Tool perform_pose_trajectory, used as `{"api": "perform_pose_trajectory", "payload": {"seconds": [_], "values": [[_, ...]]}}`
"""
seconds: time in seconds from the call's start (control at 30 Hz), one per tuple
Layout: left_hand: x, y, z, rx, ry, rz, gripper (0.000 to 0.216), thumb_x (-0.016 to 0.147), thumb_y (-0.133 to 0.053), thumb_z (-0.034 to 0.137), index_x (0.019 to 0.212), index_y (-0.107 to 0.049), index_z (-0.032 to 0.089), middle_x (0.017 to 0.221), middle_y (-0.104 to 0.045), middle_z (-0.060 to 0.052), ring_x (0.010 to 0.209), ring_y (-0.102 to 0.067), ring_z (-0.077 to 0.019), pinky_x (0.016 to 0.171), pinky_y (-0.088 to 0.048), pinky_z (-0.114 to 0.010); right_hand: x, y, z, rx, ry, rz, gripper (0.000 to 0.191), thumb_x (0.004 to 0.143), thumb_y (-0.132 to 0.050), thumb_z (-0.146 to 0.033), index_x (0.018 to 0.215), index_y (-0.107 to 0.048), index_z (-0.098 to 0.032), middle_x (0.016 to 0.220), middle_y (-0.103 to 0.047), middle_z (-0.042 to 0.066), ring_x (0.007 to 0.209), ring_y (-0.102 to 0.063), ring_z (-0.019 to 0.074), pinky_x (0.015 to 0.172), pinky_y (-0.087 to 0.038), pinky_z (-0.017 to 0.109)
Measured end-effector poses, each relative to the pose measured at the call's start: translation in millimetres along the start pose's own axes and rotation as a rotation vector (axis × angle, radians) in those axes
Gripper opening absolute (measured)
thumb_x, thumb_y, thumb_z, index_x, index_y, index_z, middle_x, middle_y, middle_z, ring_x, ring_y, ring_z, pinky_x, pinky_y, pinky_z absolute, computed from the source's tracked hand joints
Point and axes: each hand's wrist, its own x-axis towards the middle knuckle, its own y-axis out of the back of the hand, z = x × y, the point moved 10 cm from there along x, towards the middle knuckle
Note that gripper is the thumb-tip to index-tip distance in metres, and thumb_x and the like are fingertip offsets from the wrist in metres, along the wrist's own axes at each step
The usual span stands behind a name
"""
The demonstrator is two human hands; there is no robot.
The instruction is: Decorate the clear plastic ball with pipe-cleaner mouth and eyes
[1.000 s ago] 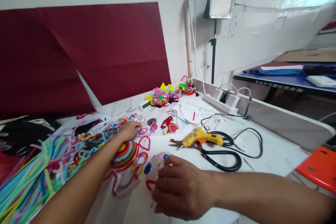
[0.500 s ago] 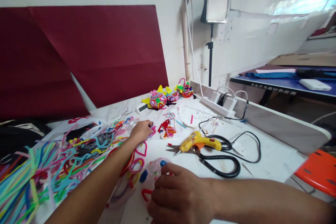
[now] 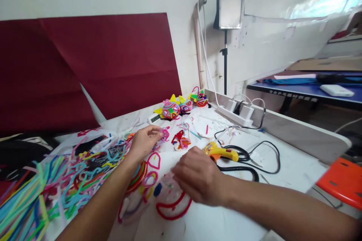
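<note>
My left hand (image 3: 145,141) reaches over the table, its thumb and bent fingers pinched at a curled pink pipe-cleaner piece (image 3: 165,134). My right hand (image 3: 198,176) is closed and slightly blurred, at the upper right side of a clear ball-like thing (image 3: 169,191) with a blue spot. What its fingers hold, if anything, is hidden. A red pipe-cleaner loop (image 3: 172,217) curves around the front of the clear thing. Pink loops (image 3: 154,160) and a stack of coloured rings (image 3: 138,180) lie between my arms. Red and orange pipe-cleaner pieces (image 3: 178,137) lie beyond my right hand.
Pipe cleaners (image 3: 36,192) are heaped on the left. A yellow glue gun (image 3: 223,152) and black-handled scissors (image 3: 253,171) lie right, partly hidden by my hand. Several decorated ornaments (image 3: 171,109) and a small timer (image 3: 154,118) stand behind. A power strip (image 3: 236,116) lines the table's edge.
My right hand has moved up and away from the front of the clear thing, uncovering the red loop and covering the scissors' blades. My left hand has shifted slightly left, its fingertips still at the pink piece.
</note>
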Motion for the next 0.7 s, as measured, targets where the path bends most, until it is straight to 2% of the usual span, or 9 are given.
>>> {"api": "perform_pose_trajectory", "payload": {"seconds": [0.1, 0.17, 0.27, 0.37, 0.47, 0.6, 0.7], "values": [[-23.1, 3.8, 15.0, -0.091, -0.013, 0.026, 0.037, 0.068, -0.069, 0.044, 0.092, -0.066, 0.015, 0.081, -0.07, -0.006, 0.071, -0.065, -0.0182, 0.064, -0.05, -0.028, 1.1, 3.3, 40.3, 0.113, -0.274, 0.047, 0.015, 0.091, -0.053, -0.019, 0.096, -0.066, -0.014, 0.084, -0.072, 0.009, 0.078, -0.064, 0.0181, 0.073, -0.046, 0.032], [-36.1, 7.2, 21.7, -0.134, -0.016, 0.054, 0.037, 0.069, -0.069, 0.044, 0.093, -0.065, 0.015, 0.083, -0.069, -0.006, 0.074, -0.066, -0.0183, 0.066, -0.051, -0.028, 1.3, -2.5, 66.4, 0.203, -0.48, 0.025, 0.016, 0.09, -0.057, -0.021, 0.102, -0.065, -0.016, 0.088, -0.073, 0.007, 0.078, -0.066, 0.0163, 0.071, -0.048, 0.029], [-50.3, 15.3, 26.4, -0.215, -0.01, 0.119, 0.036, 0.068, -0.071, 0.04, 0.094, -0.066, 0.015, 0.083, -0.069, -0.005, 0.077, -0.065, -0.0182, 0.069, -0.051, -0.028, 9.1, -14.3, 85.8, 0.291, -0.637, -0.036, 0.024, 0.087, -0.062, -0.025, 0.11, -0.062, -0.016, 0.088, -0.073, 0.005, 0.071, -0.065, 0.0137, 0.065, -0.048, 0.025], [-58.8, 21.6, 29.5, -0.258, -0.021, 0.166, 0.035, 0.069, -0.072, 0.038, 0.095, -0.067, 0.015, 0.082, -0.069, -0.005, 0.075, -0.065, -0.0174, 0.067, -0.051, -0.027, 24.3, -19.9, 88.9, 0.322, -0.644, -0.044, 0.027, 0.083, -0.067, -0.023, 0.108, -0.061, -0.014, 0.086, -0.072, 0.005, 0.07, -0.065, 0.0134, 0.063, -0.048, 0.023], [-64.0, 24.8, 34.7, -0.258, -0.05, 0.181, 0.033, 0.071, -0.073, 0.037, 0.095, -0.067, 0.016, 0.08, -0.068, -0.003, 0.071, -0.064, -0.0154, 0.065, -0.05, -0.025, 37.3, -23.2, 86.6, 0.315, -0.611, -0.042, 0.015, 0.08, -0.07, -0.018, 0.093, -0.062, -0.015, 0.079, -0.07, 0.004, 0.069, -0.065, 0.0134, 0.063, -0.047, 0.022], [-68.2, 26.8, 44.3, -0.302, -0.085, 0.169, 0.031, 0.073, -0.072, 0.039, 0.094, -0.066, 0.016, 0.08, -0.069, -0.003, 0.071, -0.064, -0.0141, 0.065, -0.05, -0.023, 46.5, -23.6, 84.1, 0.281, -0.586, -0.041, 0.008, 0.08, -0.066, -0.009, 0.083, -0.062, -0.015, 0.071, -0.068, 0.001, 0.064, -0.063, 0.0119, 0.062, -0.044, 0.021], [-69.4, 28.6, 48.4, -0.32, -0.078, 0.161, 0.033, 0.076, -0.069, 0.041, 0.097, -0.064, 0.016, 0.072, -0.067, 0.0, 0.063, -0.06, -0.0122, 0.061, -0.049, -0.022, 51.2, -19.6, 81.2, 0.27, -0.557, -0.021, 0.009, 0.08, -0.064, -0.006, 0.082, -0.062, -0.015, 0.07, -0.067, 0.0, 0.063, -0.061, 0.0114, 0.062, -0.043, 0.021]]}}
